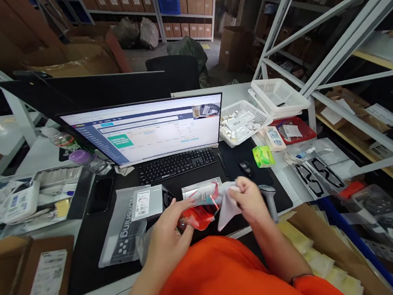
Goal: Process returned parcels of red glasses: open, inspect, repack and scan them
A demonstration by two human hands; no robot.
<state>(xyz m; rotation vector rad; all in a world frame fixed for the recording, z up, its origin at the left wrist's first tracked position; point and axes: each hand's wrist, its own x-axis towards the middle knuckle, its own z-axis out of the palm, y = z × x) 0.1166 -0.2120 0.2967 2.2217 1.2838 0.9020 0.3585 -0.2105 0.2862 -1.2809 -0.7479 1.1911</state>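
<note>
My left hand point(168, 235) grips a pair of red-lensed glasses point(200, 215) by their left side, just above the black desk mat point(88, 248). My right hand point(251, 200) pinches a white cloth point(226, 207) against the right end of the glasses. Both hands are closed on what they hold. Behind the glasses lies a small silver box point(202, 189). A grey plastic bag with a barcode label point(134, 217) lies left of my left hand.
A monitor point(146, 129) and black keyboard point(177, 164) stand behind. White baskets point(240, 123) with small items, a red tray point(296, 129), a green packet point(263, 155), a mouse point(244, 167) and a barcode scanner point(268, 195) lie to the right. A phone point(101, 195) and cardboard boxes point(25, 272) are left.
</note>
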